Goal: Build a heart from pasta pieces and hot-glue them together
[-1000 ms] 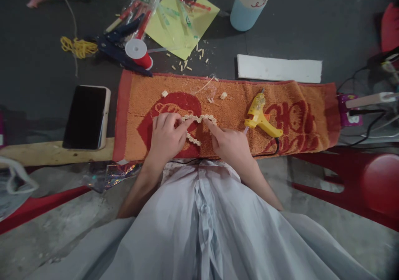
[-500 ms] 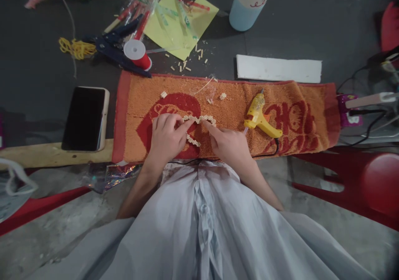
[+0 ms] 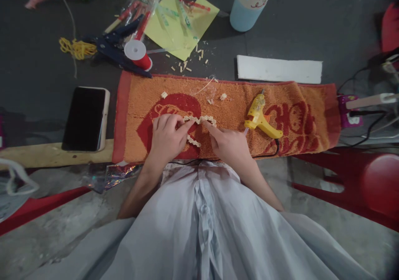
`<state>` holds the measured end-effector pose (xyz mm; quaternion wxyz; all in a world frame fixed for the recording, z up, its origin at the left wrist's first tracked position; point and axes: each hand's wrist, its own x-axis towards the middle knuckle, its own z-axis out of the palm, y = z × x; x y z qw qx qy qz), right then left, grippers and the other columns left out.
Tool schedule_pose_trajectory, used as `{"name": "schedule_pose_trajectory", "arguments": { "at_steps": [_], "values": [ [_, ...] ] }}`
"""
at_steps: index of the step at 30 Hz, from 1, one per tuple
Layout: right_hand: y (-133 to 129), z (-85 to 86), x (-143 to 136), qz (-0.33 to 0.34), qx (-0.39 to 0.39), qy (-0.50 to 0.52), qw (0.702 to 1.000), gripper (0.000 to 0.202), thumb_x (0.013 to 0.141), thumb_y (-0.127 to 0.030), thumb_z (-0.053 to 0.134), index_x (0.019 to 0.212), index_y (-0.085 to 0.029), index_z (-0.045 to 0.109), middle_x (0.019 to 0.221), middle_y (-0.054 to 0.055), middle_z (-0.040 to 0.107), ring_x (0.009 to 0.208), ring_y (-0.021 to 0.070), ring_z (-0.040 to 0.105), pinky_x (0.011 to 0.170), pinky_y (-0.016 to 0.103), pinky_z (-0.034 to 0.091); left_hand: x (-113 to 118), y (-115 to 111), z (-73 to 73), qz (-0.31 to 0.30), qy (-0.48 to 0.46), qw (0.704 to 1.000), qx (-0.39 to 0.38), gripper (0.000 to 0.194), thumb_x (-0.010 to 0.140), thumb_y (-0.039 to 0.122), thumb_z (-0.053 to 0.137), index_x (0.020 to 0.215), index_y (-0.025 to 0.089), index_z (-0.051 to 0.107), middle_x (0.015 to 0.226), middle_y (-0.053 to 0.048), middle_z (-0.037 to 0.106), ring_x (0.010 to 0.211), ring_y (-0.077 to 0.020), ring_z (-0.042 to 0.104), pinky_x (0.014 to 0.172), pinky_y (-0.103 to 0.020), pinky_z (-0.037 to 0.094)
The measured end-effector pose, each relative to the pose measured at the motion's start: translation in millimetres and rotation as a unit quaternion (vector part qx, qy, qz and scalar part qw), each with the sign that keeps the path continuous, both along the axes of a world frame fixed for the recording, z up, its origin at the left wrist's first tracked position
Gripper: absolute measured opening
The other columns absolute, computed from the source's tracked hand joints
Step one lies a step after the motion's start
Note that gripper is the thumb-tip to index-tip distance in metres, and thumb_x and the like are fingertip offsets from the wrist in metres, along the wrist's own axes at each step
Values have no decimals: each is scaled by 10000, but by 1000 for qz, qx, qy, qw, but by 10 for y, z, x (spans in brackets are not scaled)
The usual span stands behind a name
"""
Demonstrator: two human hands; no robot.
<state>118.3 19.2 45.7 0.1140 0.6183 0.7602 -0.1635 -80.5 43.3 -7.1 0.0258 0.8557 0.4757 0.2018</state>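
Note:
A wavy strip of small pale wooden pieces [image 3: 208, 118], bent like the outline of a heart, lies on an orange towel [image 3: 230, 118]. My left hand [image 3: 168, 134] is closed on the strip's left side, its thumb and index finger meeting near the middle dip. Opposite it, my right hand [image 3: 230, 145] has its index fingertip against the strip just right of the dip, the other fingers curled under. One end of the strip [image 3: 193, 141] shows below my left thumb. My right thumb is mostly hidden. Small clumps of wooden pieces [image 3: 223, 96] lie above the strip.
A yellow glue gun [image 3: 260, 116] rests on the towel to the right. A phone [image 3: 85, 118] lies left. Behind are a red thread spool [image 3: 139, 55], dark blue pliers-like cutters [image 3: 115, 47], yellow paper [image 3: 171, 26], a white strip [image 3: 279, 69] and a bottle [image 3: 249, 8].

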Motion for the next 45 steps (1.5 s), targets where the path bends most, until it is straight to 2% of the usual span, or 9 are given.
{"name": "schedule_pose_trajectory", "arguments": {
  "at_steps": [4, 12, 20, 26, 35, 45],
  "values": [
    [-5, -12, 22, -1, 11, 3, 1000, 575, 972, -198, 359, 1529, -278, 477, 969, 62, 793, 784, 175, 711, 580, 273, 349, -5, -9, 6, -4, -5, 1000, 15, 268, 960, 200, 519, 1078, 286, 742, 970, -77, 632, 950, -237, 503, 827, -408, 362],
    [-17, -1, 67, -13, 21, 18, 1000, 529, 971, -192, 382, 1460, -276, 564, 1040, 61, 799, 805, 177, 721, 584, 278, 355, -19, -8, 11, -15, -5, 999, 46, 255, 951, 189, 522, 1035, 275, 748, 937, -66, 635, 929, -232, 499, 818, -394, 360],
    [-21, -22, 70, -9, 28, 22, 999, 515, 966, -198, 386, 1426, -282, 601, 974, 58, 799, 777, 175, 706, 583, 280, 343, -8, 4, 7, -18, -5, 999, 43, 246, 939, 187, 540, 1027, 276, 751, 929, -63, 629, 930, -231, 500, 812, -390, 354],
    [-13, -39, 59, -7, 31, 16, 999, 505, 970, -204, 381, 1409, -279, 618, 921, 61, 795, 763, 177, 702, 570, 286, 310, 1, -1, -10, -14, -18, 1000, 11, 264, 949, 200, 525, 1047, 286, 755, 950, -72, 628, 952, -239, 500, 838, -413, 350],
    [-7, -42, 48, -8, 34, 21, 999, 496, 986, -219, 373, 1413, -289, 614, 911, 55, 795, 753, 176, 701, 564, 294, 274, 5, 4, -3, -18, -21, 999, 33, 254, 958, 205, 525, 1041, 268, 756, 940, -72, 630, 933, -233, 499, 822, -398, 353],
    [10, -61, 20, 4, 33, 14, 999, 537, 988, -212, 358, 1493, -287, 524, 981, 40, 799, 792, 177, 715, 560, 303, 288, 5, 7, -22, -14, -21, 1000, 14, 334, 946, 186, 515, 1186, 291, 723, 960, -77, 633, 947, -241, 509, 834, -411, 356]
  ]
}}
